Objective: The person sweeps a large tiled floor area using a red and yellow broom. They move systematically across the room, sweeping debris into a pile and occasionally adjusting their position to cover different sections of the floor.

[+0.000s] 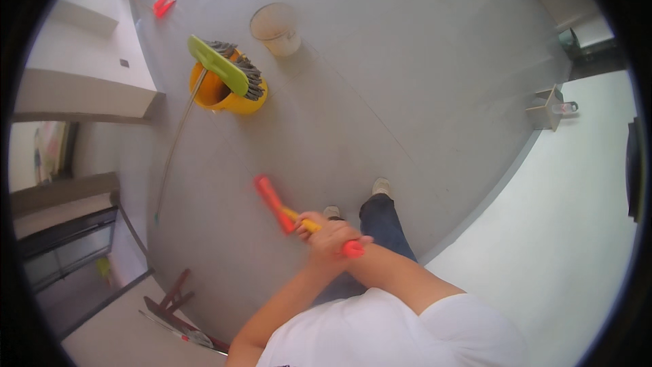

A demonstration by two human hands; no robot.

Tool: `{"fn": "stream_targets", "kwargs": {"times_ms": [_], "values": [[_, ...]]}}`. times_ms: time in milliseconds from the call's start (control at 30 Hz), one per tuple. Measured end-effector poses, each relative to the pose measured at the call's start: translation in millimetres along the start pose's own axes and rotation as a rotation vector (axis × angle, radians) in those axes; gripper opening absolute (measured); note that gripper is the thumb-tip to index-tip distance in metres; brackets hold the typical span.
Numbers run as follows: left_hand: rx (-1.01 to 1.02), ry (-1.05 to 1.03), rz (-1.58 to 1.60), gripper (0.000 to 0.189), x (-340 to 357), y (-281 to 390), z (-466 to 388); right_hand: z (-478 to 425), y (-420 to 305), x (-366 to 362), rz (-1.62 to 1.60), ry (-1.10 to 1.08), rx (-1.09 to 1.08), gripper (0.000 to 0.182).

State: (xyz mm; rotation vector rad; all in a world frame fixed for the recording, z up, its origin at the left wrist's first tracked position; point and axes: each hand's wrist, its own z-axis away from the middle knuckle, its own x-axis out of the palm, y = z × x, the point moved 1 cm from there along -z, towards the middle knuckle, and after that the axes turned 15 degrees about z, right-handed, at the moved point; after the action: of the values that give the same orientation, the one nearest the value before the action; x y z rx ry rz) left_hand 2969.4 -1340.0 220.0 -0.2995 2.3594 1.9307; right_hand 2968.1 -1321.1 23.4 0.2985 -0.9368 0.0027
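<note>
Both my hands close around the yellow handle (308, 225) of a long-handled floor tool, whose kind I cannot settle. My left hand (331, 240) lies uppermost, near the handle's red end cap (353, 249). My right hand (304, 221) grips further along, partly covered by the left, and the forearms cross close together. The tool's red bar-shaped head (274, 205) is blurred and appears low over or on the grey floor (326, 127), left of my shoes. Most of the handle is foreshortened.
Ahead left, a green-backed mop (219, 66) with grey strands rests across a yellow bucket (239, 104). A whitish bucket (285, 43) stands beyond it. Further off lies a red dustpan (164, 6). A white surface (530, 204) borders my right; a dark red folded frame (175, 298) leans lower left.
</note>
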Motion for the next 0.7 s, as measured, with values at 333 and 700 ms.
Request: {"fn": "stream_targets", "kwargs": {"times_ms": [333,700], "values": [[0.252,-0.116,0.485,0.021,150,-13,-79,239,-143,-125,0.267,0.721,-0.563,0.012],[0.165,-0.142,0.401,0.022,103,2,-73,252,-160,-87,0.166,0.708,-0.766,0.009]]}}
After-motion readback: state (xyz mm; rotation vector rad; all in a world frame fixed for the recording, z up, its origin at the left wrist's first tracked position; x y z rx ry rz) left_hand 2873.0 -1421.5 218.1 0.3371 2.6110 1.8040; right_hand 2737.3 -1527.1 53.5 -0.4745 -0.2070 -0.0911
